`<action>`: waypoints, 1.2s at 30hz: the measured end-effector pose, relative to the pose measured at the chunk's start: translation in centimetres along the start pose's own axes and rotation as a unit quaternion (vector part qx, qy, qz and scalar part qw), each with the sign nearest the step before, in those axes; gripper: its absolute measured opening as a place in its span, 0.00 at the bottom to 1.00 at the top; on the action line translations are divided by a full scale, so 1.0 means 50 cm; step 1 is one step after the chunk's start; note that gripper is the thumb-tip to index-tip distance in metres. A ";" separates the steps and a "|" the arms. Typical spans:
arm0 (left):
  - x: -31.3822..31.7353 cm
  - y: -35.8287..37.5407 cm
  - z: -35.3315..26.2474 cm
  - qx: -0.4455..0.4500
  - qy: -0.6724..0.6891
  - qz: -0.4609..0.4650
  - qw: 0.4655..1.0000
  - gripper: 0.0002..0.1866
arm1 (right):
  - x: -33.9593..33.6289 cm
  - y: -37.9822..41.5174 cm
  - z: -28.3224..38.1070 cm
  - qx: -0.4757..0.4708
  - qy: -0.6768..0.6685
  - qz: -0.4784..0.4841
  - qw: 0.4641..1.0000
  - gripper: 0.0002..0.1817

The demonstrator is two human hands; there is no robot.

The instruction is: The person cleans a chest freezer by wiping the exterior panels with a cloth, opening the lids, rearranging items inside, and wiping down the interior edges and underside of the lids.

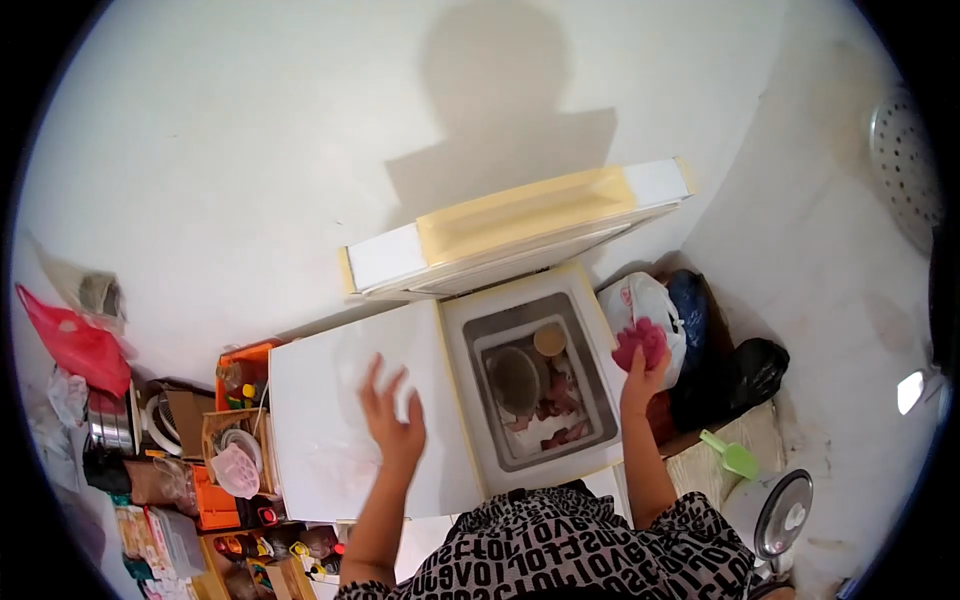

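Observation:
My left hand [393, 415] hangs over the white top of a chest freezer [360, 400], its fingers spread and nothing in them. To the right of the freezer's opening, my right hand [642, 385] holds a crumpled pink-purple item [640, 344]. The freezer lid [530, 215] stands raised behind the opening. Inside the grey compartment [480, 433] lie a round dark container [516, 380], a small tan round item [549, 340] and several reddish pieces [566, 434] that I cannot make out clearly.
White and black plastic bags [758, 366] sit right of the freezer, near a green scoop [738, 460] and a glass pot lid [784, 514]. Crowded shelves with an orange crate [216, 500] and a pink basket [236, 470] stand at the left.

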State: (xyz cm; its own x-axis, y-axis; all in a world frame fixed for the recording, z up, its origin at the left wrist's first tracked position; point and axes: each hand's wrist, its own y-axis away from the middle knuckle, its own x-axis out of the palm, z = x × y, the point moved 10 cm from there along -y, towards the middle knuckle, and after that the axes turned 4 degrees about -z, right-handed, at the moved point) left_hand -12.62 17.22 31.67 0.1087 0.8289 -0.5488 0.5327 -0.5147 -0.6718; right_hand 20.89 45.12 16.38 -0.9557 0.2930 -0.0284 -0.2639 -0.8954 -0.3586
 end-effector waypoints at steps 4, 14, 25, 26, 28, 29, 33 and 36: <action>-0.116 -0.237 -0.158 0.123 -0.003 -0.169 0.978 0.14 | 0.123 0.048 0.333 -0.190 -0.102 -0.022 0.976 0.26; -0.005 -0.376 -0.136 0.093 -0.126 -0.112 0.981 0.06 | 0.369 0.089 0.714 -0.541 0.038 0.226 0.809 0.23; 0.003 -0.389 -0.133 0.055 -0.157 -0.115 0.979 0.08 | 0.354 0.037 0.707 -0.449 0.101 0.057 0.886 0.22; 0.005 -0.390 -0.137 0.066 -0.176 -0.116 0.975 0.08 | 0.369 0.066 0.718 -0.462 0.079 0.077 0.880 0.23; 0.007 -0.391 -0.135 0.075 -0.158 -0.114 0.978 0.07 | 0.378 0.084 0.719 -0.470 0.038 0.106 0.876 0.24; 0.005 -0.392 -0.133 0.080 -0.150 -0.116 0.979 0.05 | 0.379 0.090 0.717 -0.477 -0.011 0.142 0.867 0.24; 0.005 -0.396 -0.137 0.084 -0.164 -0.099 0.978 0.06 | 0.347 0.047 0.631 -0.592 0.070 0.119 0.794 0.30; 0.014 -0.406 -0.125 0.077 -0.162 -0.077 0.981 0.07 | 0.279 -0.129 0.556 -0.508 0.112 0.050 0.853 0.31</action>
State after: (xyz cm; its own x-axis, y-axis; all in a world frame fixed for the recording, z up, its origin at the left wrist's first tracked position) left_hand -18.12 29.63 48.06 -0.2496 0.7990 -0.5471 0.3854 -0.4363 -0.8131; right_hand 5.62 45.68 44.25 -0.8880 0.3907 -0.2424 0.1746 -0.2013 -0.9638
